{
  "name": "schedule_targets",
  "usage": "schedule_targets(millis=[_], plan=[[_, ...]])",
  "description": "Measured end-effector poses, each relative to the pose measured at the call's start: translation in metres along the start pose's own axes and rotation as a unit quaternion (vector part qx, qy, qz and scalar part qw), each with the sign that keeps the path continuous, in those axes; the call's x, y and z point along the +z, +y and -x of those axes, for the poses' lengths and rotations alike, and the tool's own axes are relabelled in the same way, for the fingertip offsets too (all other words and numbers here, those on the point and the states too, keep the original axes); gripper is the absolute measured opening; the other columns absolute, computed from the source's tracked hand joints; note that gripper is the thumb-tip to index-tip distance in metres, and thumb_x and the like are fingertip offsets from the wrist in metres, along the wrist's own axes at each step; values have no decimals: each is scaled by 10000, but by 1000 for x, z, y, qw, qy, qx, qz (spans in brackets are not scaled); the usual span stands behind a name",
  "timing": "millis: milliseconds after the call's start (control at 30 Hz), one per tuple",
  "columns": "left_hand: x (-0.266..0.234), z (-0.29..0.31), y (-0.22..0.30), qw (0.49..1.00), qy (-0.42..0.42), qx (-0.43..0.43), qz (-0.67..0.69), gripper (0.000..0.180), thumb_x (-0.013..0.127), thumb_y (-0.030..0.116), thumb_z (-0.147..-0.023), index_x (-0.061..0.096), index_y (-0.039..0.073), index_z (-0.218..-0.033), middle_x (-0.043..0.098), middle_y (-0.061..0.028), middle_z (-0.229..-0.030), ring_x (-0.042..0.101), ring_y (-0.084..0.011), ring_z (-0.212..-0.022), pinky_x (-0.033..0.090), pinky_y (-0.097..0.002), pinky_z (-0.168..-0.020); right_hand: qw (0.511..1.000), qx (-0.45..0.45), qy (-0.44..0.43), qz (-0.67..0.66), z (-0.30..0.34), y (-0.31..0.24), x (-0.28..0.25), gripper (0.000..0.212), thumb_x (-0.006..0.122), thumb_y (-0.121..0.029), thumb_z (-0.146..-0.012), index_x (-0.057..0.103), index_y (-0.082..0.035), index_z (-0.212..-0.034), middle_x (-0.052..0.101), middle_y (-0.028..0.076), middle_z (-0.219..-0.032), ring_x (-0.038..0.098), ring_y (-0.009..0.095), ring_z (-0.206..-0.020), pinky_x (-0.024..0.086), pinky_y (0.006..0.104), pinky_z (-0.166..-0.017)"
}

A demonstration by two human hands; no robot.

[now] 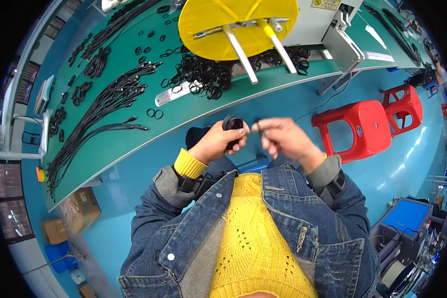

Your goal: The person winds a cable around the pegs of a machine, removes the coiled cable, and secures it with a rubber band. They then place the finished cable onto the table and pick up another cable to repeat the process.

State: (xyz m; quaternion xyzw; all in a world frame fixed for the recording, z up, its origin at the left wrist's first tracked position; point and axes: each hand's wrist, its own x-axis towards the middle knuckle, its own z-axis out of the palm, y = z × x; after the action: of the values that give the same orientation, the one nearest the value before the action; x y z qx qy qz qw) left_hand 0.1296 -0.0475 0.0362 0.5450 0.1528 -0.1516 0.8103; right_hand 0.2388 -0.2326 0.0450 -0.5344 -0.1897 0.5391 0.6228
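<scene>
Rounded black coil (pixel 229 122) in front of the table (pixel 179 111), fingers of the left hand (pixel 216 141) curled round it, partly hiding it, right hand (pixel 287 140) blurred, whether pinching anything unclear

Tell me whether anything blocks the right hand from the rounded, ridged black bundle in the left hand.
Nothing visible stands between the right hand and the rounded, ridged black bundle. The left hand wraps the bundle's lower part, but its top shows uncovered. The right hand is blurred, so what it may pinch is unclear.
</scene>
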Motion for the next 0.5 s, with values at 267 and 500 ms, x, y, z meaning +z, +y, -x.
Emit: schedule_targets(millis=[267, 500], plan=[[-4, 12, 5, 983, -127, -103, -82, 128, 572, 169, -841, 547, 55, -894, 521, 21, -651, 454, -27, -523, 321, -171, -403, 855, -137, -69, 495, -19, -53, 25, 349, 667, -85, -733, 567, -37, -1065, 605, 21, -715, 582, 105, -606, 454, 224, -502], [-16, 6, -1, 988, -130, -63, -54, 263, 588, 131, -783, 533, 25, -1018, 544, -52, -714, 424, -58, -507, 291, -171, -385, 945, -116, -73, 298, -44, 7, 17, 276, 640, -112, -778, 523, -30, -1014, 617, 29, -755, 595, 141, -648, 454, 249, -534]])
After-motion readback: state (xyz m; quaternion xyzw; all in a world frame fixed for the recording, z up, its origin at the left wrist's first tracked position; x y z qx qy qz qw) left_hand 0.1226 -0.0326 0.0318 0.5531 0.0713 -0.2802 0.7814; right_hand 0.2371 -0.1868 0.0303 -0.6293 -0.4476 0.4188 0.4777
